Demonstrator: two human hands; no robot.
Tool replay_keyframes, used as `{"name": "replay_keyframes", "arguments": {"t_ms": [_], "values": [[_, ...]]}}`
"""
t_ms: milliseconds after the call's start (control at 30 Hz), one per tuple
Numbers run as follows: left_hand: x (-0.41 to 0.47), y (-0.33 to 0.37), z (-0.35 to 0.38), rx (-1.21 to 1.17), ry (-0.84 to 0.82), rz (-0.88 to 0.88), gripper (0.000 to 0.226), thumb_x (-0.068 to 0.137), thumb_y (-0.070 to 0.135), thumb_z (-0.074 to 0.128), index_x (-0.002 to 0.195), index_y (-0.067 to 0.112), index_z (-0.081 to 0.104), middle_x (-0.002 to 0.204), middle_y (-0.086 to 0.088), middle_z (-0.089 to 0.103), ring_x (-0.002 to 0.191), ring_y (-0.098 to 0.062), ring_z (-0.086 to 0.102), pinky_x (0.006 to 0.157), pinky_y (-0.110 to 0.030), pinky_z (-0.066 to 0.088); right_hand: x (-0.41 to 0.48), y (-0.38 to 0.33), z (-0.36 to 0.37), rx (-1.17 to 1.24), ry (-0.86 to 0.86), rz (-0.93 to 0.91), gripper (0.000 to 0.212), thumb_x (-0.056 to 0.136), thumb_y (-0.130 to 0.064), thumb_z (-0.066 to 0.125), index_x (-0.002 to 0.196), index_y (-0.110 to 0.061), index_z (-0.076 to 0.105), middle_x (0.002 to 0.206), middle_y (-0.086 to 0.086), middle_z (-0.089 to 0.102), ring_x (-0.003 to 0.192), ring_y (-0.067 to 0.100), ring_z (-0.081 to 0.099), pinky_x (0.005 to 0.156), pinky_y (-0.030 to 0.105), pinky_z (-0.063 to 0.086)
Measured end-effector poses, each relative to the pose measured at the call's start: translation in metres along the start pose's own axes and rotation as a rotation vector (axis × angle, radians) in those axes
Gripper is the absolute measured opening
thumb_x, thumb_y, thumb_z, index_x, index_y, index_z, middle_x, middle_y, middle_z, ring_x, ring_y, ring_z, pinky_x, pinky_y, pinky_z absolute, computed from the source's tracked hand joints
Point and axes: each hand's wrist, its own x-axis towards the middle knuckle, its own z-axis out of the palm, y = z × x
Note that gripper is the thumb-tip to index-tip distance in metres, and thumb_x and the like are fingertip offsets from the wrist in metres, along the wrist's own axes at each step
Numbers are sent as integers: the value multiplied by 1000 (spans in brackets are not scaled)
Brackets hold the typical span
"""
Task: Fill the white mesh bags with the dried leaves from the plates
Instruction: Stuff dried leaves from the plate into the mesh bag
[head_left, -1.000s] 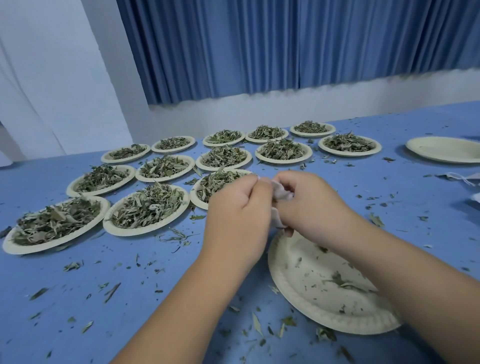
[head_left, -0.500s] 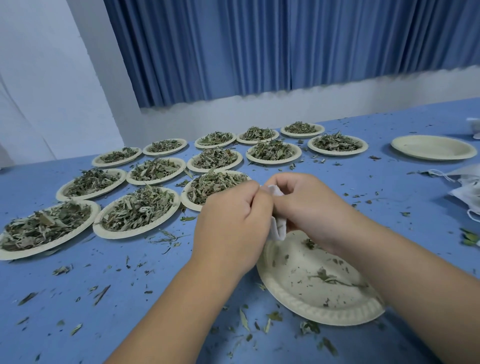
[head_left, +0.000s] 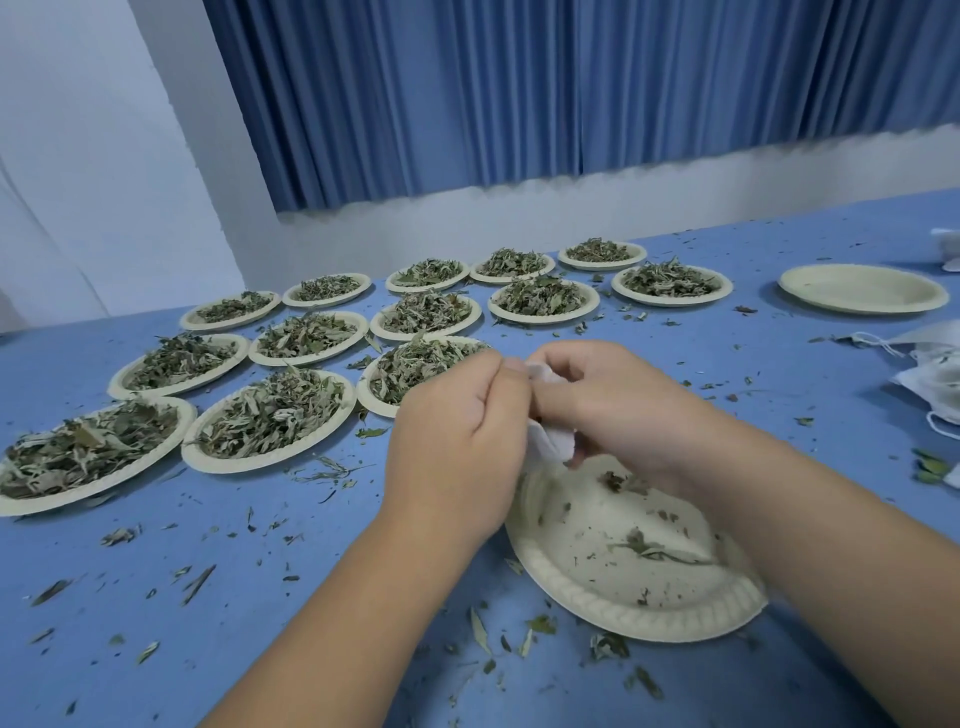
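In the head view, the left hand (head_left: 457, 441) and the right hand (head_left: 613, 405) meet knuckle to knuckle over a blue table (head_left: 779, 374). Both have their fingers curled in, and between them they pinch a small white mesh bag (head_left: 551, 441). Its crumpled cloth shows in the gap between the 2 hands and again at the thumb tips; the rest is hidden in the palms, so how full it is cannot be told. Straight beneath the right hand and wrist lies a round pale paper plate (head_left: 623, 621), nearly bare, with a few leaf scraps on it; its near rim juts out between the 2 forearms. Beyond and to the left of the left hand stand 13 round pale paper plates (head_left: 260, 462) in 3 rows, each heaped with dried green leaves (head_left: 270, 410); the nearest one is partly hidden behind the left hand's knuckles. Well beyond the right hand, to its right, sits 1 empty round paper plate (head_left: 862, 288), apart from the rows. Nearer, to the right of the right forearm at the frame's edge, lies a loose pile of white mesh bags with drawstrings (head_left: 930, 379). Leaf crumbs (head_left: 480, 629) are scattered over the table on all sides of both hands. Far past the hands, behind the table, runs a white wall (head_left: 571, 208) with a pleated blue curtain (head_left: 519, 93) hanging above it.
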Motion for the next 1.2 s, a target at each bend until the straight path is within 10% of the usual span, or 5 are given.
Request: {"name": "replay_keyframes", "arguments": {"t_ms": [200,467,767,1033,1200], "values": [[1,-3,-2,-61,27,-57,31,84,32,42,63,10,49,52,8,48,51,-7,40,52,-30,38,-8,-3,-14,202,-342,7,32,86,-1,63,111,-20,66,93,7,64,78,17,66,59,27,54],[-2,-1,3,-49,-72,-14,42,86,34,41,71,2,62,56,-4,60,62,-18,57,62,-41,48,-7,0,5,78,-48,-81,29,73,15,54,73,-12,64,56,7,58,44,17,56,44,19,45],[-9,7,13,-80,-133,-4,38,85,30,42,49,39,51,46,17,49,50,-3,44,50,-22,29,1,6,14,-233,213,-129,37,77,8,40,56,-20,52,35,-6,45,30,10,42,32,15,28],[-3,4,7,-143,-77,-69,36,80,31,45,58,4,52,53,-4,53,54,-17,52,55,-31,44,-1,2,4,-174,68,-19,23,75,6,52,70,-13,63,50,0,58,42,15,53,39,16,39],[-2,0,1,-70,-33,-54,37,84,32,44,57,9,34,53,3,34,53,-12,33,51,-31,28,-15,6,-35,-139,-63,23,35,72,-47,74,101,-28,69,83,-13,70,66,11,68,61,25,54]]}}
